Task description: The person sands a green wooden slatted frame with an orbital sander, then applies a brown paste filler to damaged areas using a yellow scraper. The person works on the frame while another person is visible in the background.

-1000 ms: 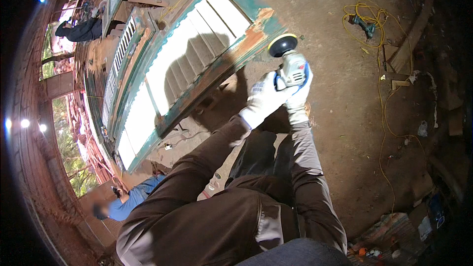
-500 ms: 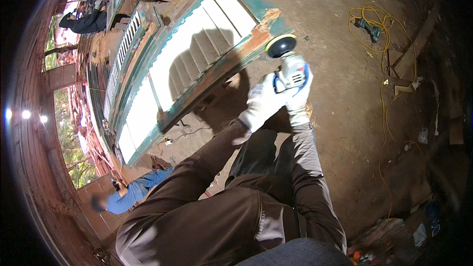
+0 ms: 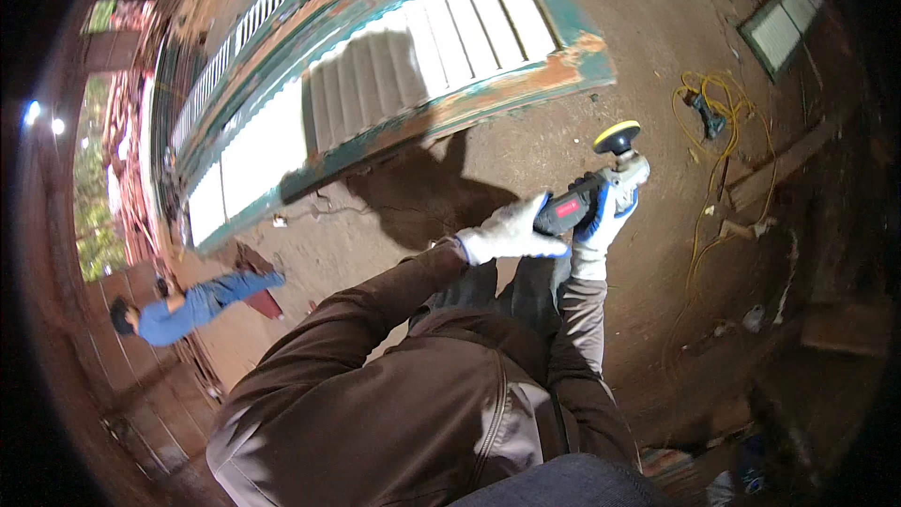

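Observation:
An angle grinder (image 3: 574,205) with a dark body, grey head and round sanding pad (image 3: 617,137) with a yellow rim is in both my hands. My left hand (image 3: 507,231), in a white and blue work glove, holds the rear end of its body between thumb and fingers. Closer to the head, my right hand (image 3: 605,221) is wrapped round the tool in a matching glove. The pad faces up and away, apart from any surface. Left of it lies a green louvered shutter (image 3: 366,136), its paint worn to bare brown wood along the near edge and right corner.
More shutters (image 3: 246,28) lie behind at the left. A person in blue (image 3: 192,310) is at the lower left. On the dirt floor at right lie a yellow cord (image 3: 727,84), a teal power tool (image 3: 706,116) and another shutter panel (image 3: 784,23).
The grinder has moved right and nearer, away from the shutter's corner. My left hand has shifted to its rear end. The view has turned, and the shutter lies farther off.

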Available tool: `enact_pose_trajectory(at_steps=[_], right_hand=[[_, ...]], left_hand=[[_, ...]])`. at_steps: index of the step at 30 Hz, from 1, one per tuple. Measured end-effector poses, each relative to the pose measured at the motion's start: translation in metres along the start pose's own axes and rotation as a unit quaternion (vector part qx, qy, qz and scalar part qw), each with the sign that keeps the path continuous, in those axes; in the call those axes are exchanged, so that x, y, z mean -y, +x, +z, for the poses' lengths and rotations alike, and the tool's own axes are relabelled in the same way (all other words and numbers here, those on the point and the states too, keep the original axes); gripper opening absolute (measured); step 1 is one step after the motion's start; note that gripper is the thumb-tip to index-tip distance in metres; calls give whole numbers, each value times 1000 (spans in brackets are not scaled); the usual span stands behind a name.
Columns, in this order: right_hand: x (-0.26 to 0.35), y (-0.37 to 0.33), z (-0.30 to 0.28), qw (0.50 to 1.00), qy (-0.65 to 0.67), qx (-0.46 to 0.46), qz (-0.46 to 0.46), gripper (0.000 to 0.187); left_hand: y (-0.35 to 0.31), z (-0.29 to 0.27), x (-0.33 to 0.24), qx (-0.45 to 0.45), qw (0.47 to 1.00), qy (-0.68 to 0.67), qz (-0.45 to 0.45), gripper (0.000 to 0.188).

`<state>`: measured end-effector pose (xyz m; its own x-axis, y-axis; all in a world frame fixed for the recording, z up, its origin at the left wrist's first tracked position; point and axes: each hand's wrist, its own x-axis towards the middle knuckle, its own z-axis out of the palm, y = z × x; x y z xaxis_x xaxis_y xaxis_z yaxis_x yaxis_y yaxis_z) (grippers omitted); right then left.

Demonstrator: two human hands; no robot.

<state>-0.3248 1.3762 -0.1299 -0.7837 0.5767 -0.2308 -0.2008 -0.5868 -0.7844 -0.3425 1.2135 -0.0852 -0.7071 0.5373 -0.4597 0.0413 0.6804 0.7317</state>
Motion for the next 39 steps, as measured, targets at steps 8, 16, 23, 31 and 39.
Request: enact_pose_trajectory(at_steps=[8, 16, 23, 31, 39], right_hand=[[-10, -77, 9, 964, -192, 164, 85, 29], [-121, -105, -23, 883, -163, 241, 369, 42], [-194, -190, 71, 629, -41, 498, 596, 29], [-270, -355, 204, 447, -231, 498, 706, 49], [-383, -442, 282, 348, -228, 725, 549, 46]], left_hand=[[-77, 7, 53, 45, 992, -111, -31, 66], [-170, 24, 135, -27, 954, -278, -112, 70], [-322, -15, 191, -135, 938, -255, -191, 75], [-501, -3, 223, -382, 768, -428, -286, 60], [-557, -17, 297, -471, 543, -691, -73, 60]])
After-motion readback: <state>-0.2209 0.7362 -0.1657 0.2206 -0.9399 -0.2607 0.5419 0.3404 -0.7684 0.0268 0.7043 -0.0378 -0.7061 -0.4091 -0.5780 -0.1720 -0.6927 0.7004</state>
